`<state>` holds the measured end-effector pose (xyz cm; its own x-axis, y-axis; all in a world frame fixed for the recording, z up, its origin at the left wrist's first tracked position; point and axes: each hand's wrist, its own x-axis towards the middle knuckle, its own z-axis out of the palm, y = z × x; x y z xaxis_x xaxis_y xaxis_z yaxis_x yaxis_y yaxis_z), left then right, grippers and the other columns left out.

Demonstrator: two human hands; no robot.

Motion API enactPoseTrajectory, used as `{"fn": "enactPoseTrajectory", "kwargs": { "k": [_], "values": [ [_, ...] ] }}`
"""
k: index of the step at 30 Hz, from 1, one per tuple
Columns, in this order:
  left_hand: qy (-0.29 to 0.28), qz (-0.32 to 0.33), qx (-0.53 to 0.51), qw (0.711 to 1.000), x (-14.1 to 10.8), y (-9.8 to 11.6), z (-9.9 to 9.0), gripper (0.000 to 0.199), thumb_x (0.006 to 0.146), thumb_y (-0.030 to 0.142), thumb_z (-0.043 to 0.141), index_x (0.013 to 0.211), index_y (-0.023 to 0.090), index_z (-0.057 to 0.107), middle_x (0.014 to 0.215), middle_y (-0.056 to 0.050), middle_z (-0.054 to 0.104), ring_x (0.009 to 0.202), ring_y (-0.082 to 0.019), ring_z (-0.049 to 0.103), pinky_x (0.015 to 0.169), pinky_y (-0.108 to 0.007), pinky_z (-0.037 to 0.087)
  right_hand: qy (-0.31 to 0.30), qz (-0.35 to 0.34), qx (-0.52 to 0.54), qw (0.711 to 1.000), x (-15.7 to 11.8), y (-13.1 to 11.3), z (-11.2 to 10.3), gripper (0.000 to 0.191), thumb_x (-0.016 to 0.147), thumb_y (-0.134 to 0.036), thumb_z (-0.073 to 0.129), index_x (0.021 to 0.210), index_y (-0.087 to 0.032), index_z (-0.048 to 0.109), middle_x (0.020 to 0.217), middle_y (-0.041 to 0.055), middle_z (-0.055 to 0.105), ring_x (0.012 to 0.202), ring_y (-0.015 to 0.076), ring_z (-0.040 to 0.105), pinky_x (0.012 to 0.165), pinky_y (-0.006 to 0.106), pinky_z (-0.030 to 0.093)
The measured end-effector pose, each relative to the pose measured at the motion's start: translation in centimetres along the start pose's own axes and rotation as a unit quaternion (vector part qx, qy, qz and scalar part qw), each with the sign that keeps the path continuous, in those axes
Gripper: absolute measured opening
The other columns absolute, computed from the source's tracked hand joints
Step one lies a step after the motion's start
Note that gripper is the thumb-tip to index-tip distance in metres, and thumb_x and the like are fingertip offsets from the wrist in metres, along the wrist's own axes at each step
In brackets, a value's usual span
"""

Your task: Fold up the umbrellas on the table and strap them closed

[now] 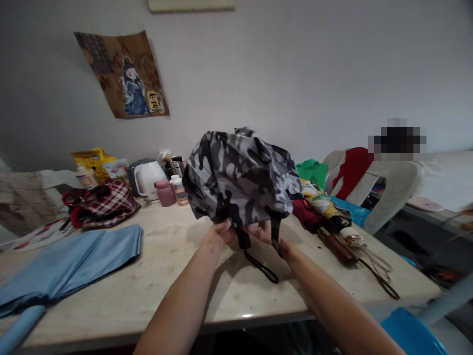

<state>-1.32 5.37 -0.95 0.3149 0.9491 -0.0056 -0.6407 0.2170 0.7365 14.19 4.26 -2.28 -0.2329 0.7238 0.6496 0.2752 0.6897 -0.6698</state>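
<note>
In mid-frame, above the tabletop [177,276], the camouflage umbrella [240,177] is bulging like a dome, collapsed but unwrapped, its thin fabric creasing and its strap [275,230] dangling loose; the left grip [222,230] and right grip [262,231] are holding its underside beside the black handle [243,238], while a smoother blue umbrella [84,259] is lying flat at lower left

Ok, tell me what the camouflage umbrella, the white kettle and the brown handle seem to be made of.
Camouflage umbrella: thin synthetic cloth, likely polyester; it creases softly, with a faint sheen.
White kettle: probably hard plastic, its pale shell even and smooth-looking.
Brown handle: varnished wood or plastic; it looks polished, but no grain shows clearly.
</note>
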Motion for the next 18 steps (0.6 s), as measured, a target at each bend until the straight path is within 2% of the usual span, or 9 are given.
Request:
{"fn": "enactPoseTrajectory", "kwargs": {
  "k": [2,5,8,11,13,16,18],
  "values": [
    [0.009,0.009,0.001,1.0,-0.1,1.2,0.3,0.01,0.075,0.014,0.071,0.085,0.014,0.069,0.065,-0.004,0.065,0.058,-0.016,0.06,0.064,-0.03,0.052,0.006,-0.008,0.065,0.998,0.3,-0.2,-0.1,0.036,0.075,-0.039,0.071,0.109,-0.026,0.065,0.107,0.0062,0.069,0.1,0.0226,0.065,0.095,0.041,0.052],
    [0.018,0.012,-0.003,1.0,-0.4,2.6,0.9,0.003,0.079,0.014,0.066,0.079,0.011,0.065,0.061,-0.003,0.061,0.052,-0.011,0.054,0.054,-0.023,0.048,0.032,0.021,0.16,0.986,0.9,-0.4,-0.5,0.061,0.072,-0.041,0.073,0.126,-0.023,0.052,0.127,0.0115,0.059,0.109,0.0238,0.061,0.088,0.04,0.053],
    [0.031,0.017,0.007,0.999,-0.6,2.8,1.2,0.001,0.079,0.012,0.063,0.078,0.012,0.063,0.064,-0.002,0.061,0.055,-0.01,0.055,0.054,-0.02,0.047,0.057,0.053,0.193,0.978,1.2,-0.7,-0.8,0.057,0.075,-0.041,0.071,0.124,-0.021,0.051,0.119,0.011,0.063,0.101,0.0206,0.063,0.083,0.035,0.054],
    [0.047,0.013,0.031,0.998,-0.5,2.2,1.0,0.006,0.075,0.016,0.067,0.078,0.014,0.063,0.063,-0.001,0.062,0.055,-0.011,0.056,0.054,-0.021,0.047,0.09,0.041,0.155,0.983,1.3,-0.9,-0.9,0.033,0.078,-0.04,0.067,0.103,-0.02,0.058,0.097,0.0064,0.067,0.087,0.0177,0.064,0.077,0.032,0.053],
    [0.054,0.011,0.048,0.997,-0.3,1.7,0.7,0.012,0.072,0.022,0.071,0.076,0.016,0.062,0.06,-0.001,0.062,0.053,-0.012,0.055,0.051,-0.022,0.046,0.13,0.028,0.115,0.984,1.4,-0.9,-0.9,0.025,0.08,-0.039,0.065,0.094,-0.02,0.056,0.088,0.0048,0.065,0.078,0.0167,0.062,0.07,0.03,0.052],
    [0.06,0.018,0.075,0.995,0.2,1.4,0.2,0.025,0.067,0.035,0.077,0.069,0.016,0.061,0.055,-0.001,0.06,0.049,-0.013,0.053,0.048,-0.024,0.043,0.232,0.003,0.038,0.972,1.4,-1.2,-0.8,0.027,0.082,-0.034,0.062,0.102,-0.02,0.05,0.082,0.0031,0.061,0.067,0.0152,0.058,0.06,0.028,0.049],
    [0.065,0.029,0.087,0.994,0.5,1.3,-0.2,0.029,0.065,0.038,0.079,0.067,0.017,0.06,0.054,-0.001,0.059,0.049,-0.013,0.053,0.048,-0.025,0.043,0.301,-0.034,-0.056,0.952,1.1,-2.0,-0.7,0.038,0.081,-0.028,0.063,0.114,-0.019,0.046,0.086,0.0032,0.058,0.066,0.0148,0.055,0.058,0.028,0.049]
  ]
}}
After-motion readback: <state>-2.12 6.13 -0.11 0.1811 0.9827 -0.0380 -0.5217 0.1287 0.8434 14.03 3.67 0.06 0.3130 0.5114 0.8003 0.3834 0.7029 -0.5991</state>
